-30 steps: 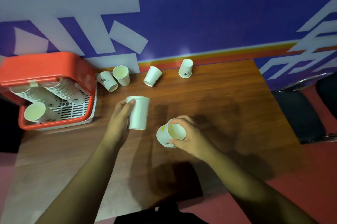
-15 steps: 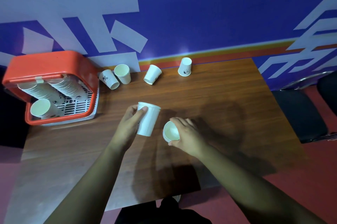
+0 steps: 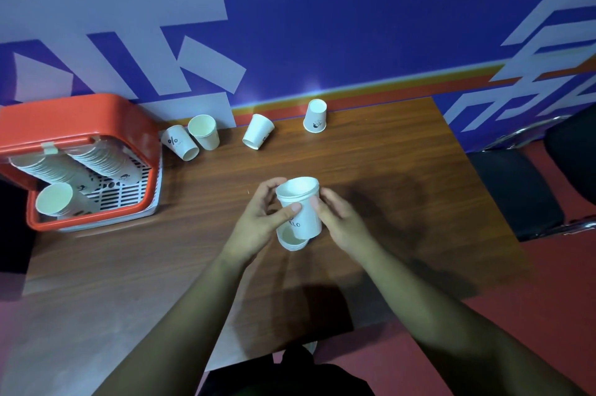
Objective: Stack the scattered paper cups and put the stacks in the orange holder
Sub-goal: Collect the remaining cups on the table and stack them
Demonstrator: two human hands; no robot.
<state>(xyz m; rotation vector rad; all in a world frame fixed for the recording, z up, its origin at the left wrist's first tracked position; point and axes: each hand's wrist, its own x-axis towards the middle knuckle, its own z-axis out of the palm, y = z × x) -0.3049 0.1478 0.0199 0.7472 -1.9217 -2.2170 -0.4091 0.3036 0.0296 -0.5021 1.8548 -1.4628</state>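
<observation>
My left hand (image 3: pixel 258 221) grips a white paper cup (image 3: pixel 301 208) upright over the middle of the table, thumb across its front. Its base sits in the mouth of a second white cup (image 3: pixel 290 241) just below, which my right hand (image 3: pixel 338 221) appears to hold from the right. Several loose cups lie at the table's far edge: a tipped cup with a percent mark (image 3: pixel 179 142), an upright cup (image 3: pixel 203 131), another tipped cup (image 3: pixel 258 131) and an upside-down cup (image 3: pixel 315 115). The orange holder (image 3: pixel 80 118) at the far left holds stacks of cups.
The wooden table (image 3: pixel 371 176) backs onto a blue wall with white shapes. A black chair (image 3: pixel 516 192) stands at the right edge. Red floor lies to the right and in front.
My left hand carried its cup rightward and turned it mouth-up over the cup in my right hand. The two cups, apart before, now meet.
</observation>
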